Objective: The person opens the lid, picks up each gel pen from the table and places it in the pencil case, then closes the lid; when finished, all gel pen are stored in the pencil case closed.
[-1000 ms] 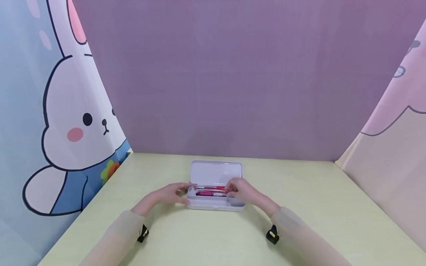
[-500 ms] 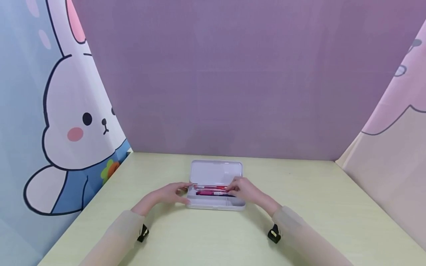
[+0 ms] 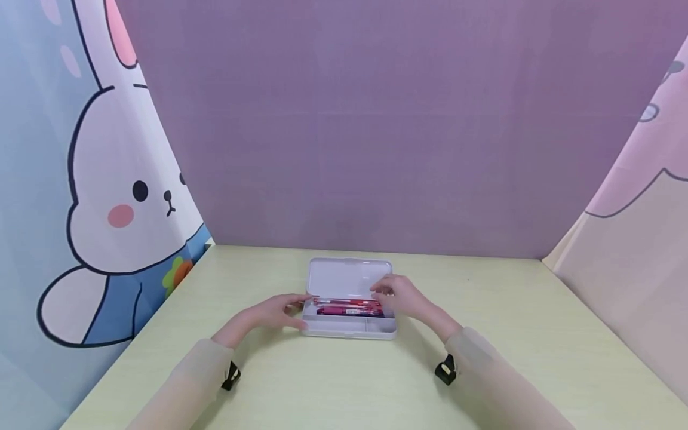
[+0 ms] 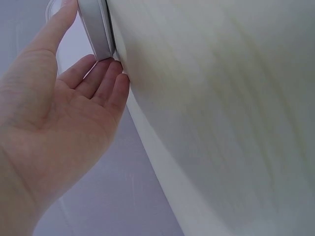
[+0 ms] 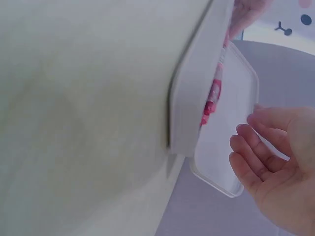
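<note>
A white pencil case (image 3: 335, 324) lies on the table with its lid (image 3: 344, 278) raised at the back. Inside its rear compartment are a magenta pen (image 3: 335, 311) and thin red pens (image 3: 344, 302); the front compartments hold nothing visible. My left hand (image 3: 276, 312) holds the case's left end, thumb at the front corner and fingers toward the back, as the left wrist view shows around the case end (image 4: 96, 29). Above the case's right end is my right hand (image 3: 403, 295). In the right wrist view, its loosely curled fingers (image 5: 253, 147) hold nothing, apart from the pens.
The pale yellow table (image 3: 344, 382) extends around the case. Behind it hangs a purple backdrop (image 3: 344, 131). A rabbit-print curtain (image 3: 118, 155) borders the left side and a pink and cream curtain (image 3: 639, 239) the right. Each wrist wears a black device.
My right hand has let go of the pens and lifted slightly up and to the right, uncovering their right ends. The left hand has stayed on the case.
</note>
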A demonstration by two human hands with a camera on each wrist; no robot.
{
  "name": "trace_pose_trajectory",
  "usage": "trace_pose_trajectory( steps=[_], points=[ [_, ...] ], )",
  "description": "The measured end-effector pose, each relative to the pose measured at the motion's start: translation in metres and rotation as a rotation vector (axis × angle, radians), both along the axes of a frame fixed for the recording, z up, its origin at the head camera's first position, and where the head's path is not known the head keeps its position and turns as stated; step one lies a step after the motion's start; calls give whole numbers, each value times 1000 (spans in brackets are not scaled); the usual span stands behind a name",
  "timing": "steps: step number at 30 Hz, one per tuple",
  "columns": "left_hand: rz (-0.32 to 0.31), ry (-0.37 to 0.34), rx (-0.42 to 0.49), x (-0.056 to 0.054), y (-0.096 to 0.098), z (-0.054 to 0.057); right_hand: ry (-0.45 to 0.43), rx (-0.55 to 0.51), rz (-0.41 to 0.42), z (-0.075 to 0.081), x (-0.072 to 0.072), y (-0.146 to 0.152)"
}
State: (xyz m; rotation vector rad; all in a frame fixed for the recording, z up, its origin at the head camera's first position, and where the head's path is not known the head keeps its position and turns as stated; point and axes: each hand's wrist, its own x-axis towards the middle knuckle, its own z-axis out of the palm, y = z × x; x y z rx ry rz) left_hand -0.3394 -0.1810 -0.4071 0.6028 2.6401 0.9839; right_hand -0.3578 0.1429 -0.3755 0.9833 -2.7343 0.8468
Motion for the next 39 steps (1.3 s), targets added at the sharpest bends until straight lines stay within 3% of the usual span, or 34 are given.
trace_pose_trajectory(
  steps=[8,13,19,25,32,39],
  points=[
    [-6,4,7,0,0,0,127,-80,-48,6,-8,6],
    [-15,0,35,1,0,2,147,-120,-111,6,-15,8],
    [-32,-9,79,3,1,0,80,-98,-170,2,-22,11],
    [2,-28,103,0,1,-4,-18,-41,-211,-1,-22,11],
    [26,-34,99,-1,4,-1,28,-72,-182,-1,-15,16],
    [26,-50,112,0,3,-2,83,-162,-56,-1,-1,29]
  ],
)
